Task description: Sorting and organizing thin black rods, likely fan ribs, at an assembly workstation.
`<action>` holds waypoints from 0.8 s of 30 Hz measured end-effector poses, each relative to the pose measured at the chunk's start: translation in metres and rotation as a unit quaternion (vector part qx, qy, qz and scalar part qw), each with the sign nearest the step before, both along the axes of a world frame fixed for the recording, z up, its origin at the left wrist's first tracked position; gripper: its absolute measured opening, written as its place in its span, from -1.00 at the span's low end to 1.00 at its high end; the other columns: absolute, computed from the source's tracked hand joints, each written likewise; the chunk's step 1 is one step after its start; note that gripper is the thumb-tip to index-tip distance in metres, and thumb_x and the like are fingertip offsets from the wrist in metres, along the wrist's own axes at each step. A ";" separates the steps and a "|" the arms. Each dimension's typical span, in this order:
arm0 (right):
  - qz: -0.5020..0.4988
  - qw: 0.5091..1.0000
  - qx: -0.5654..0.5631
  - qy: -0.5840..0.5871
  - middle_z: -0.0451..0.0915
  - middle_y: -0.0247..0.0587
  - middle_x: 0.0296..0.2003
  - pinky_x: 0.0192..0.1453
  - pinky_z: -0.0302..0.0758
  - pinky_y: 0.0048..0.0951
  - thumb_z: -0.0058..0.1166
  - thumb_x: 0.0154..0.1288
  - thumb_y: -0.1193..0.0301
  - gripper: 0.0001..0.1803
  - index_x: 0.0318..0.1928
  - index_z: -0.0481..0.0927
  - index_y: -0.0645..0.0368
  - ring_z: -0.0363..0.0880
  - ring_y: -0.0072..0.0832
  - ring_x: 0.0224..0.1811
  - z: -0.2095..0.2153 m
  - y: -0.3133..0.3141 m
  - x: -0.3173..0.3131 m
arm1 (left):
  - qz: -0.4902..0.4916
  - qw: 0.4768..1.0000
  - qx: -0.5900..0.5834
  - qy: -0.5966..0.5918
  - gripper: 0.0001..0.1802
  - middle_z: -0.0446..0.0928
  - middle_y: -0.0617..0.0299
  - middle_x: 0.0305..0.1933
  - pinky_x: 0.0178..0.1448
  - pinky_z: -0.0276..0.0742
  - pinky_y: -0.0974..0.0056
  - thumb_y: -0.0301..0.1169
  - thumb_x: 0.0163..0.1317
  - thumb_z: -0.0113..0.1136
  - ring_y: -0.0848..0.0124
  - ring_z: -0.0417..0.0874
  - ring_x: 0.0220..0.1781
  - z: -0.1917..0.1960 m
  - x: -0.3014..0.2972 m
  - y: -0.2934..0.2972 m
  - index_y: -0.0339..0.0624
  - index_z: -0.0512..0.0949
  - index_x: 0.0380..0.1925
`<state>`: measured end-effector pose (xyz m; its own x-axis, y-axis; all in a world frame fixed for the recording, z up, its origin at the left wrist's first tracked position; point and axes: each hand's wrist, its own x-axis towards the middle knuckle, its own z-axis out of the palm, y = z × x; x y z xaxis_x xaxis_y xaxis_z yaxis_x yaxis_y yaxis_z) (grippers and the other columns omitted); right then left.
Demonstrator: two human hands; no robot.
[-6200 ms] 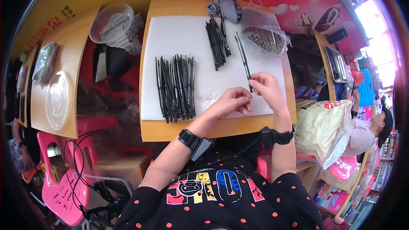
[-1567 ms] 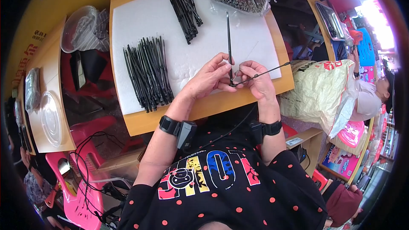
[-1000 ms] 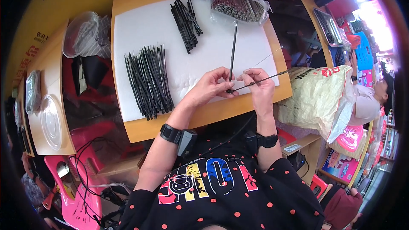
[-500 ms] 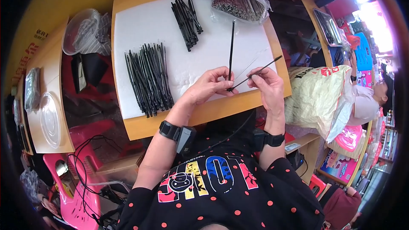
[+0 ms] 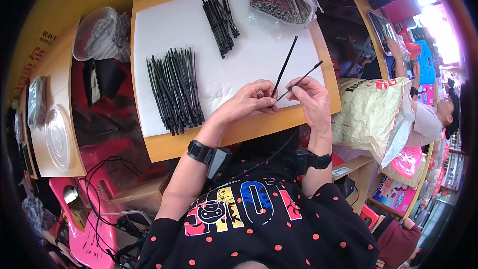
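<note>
My left hand (image 5: 247,103) pinches the lower end of a thin black tube (image 5: 285,65) that stands up and away over the white mat (image 5: 169,25). My right hand (image 5: 309,100) holds a thin black rod (image 5: 301,80) slanting up to the right, its lower end meeting the tube's end between my fingers. A large pile of black tubes (image 5: 174,88) lies on the mat to the left of my hands. A smaller pile of black rods (image 5: 220,16) lies at the far edge.
A clear plastic bag of thin sticks (image 5: 282,5) lies at the far right of the wooden table (image 5: 234,132). A side table (image 5: 59,89) on the left carries clear plastic lids and bags. Pink chair (image 5: 94,219) lower left. A person (image 5: 428,114) sits to the right beside a yellow sack (image 5: 371,114).
Both hands stayed at the table's near edge holding the tube and rod. The rod in my right hand tilted from nearly flat to steeper, and the tube stayed upright.
</note>
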<state>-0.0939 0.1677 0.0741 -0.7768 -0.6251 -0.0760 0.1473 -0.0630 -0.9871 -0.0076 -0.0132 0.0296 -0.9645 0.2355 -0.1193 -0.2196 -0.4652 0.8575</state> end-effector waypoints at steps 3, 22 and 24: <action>-0.016 1.000 -0.018 -0.009 0.60 -0.22 -0.33 -0.20 0.53 -0.54 0.09 0.21 0.60 -0.89 -0.22 0.56 0.31 0.58 -0.55 -0.35 -0.001 -0.003 0.001 | 0.000 1.000 0.007 -0.006 -0.85 0.39 0.30 -0.26 -0.07 0.63 0.35 -0.46 0.29 0.06 0.44 0.61 -0.14 0.000 0.000 0.000 -0.21 0.34 -0.43; -0.099 0.987 0.051 0.114 0.50 -0.28 -0.40 -0.32 0.41 -0.67 0.06 0.21 0.59 -0.66 0.01 0.38 0.29 0.44 -0.67 -0.44 -0.005 -0.036 0.005 | 0.020 0.999 0.032 -0.018 -0.89 0.45 0.26 -0.39 -0.22 0.64 0.39 -0.48 0.24 0.08 0.43 0.65 -0.28 -0.006 -0.002 0.000 -0.26 0.42 -0.27; -0.092 0.990 0.023 0.099 0.51 -0.27 -0.38 -0.30 0.41 -0.65 0.05 0.24 0.56 -0.64 0.06 0.37 0.30 0.45 -0.66 -0.43 -0.007 -0.036 0.003 | 0.044 0.999 0.026 -0.011 -0.86 0.45 0.25 -0.38 -0.22 0.64 0.40 -0.49 0.24 0.08 0.43 0.65 -0.28 -0.003 0.001 0.000 -0.27 0.40 -0.22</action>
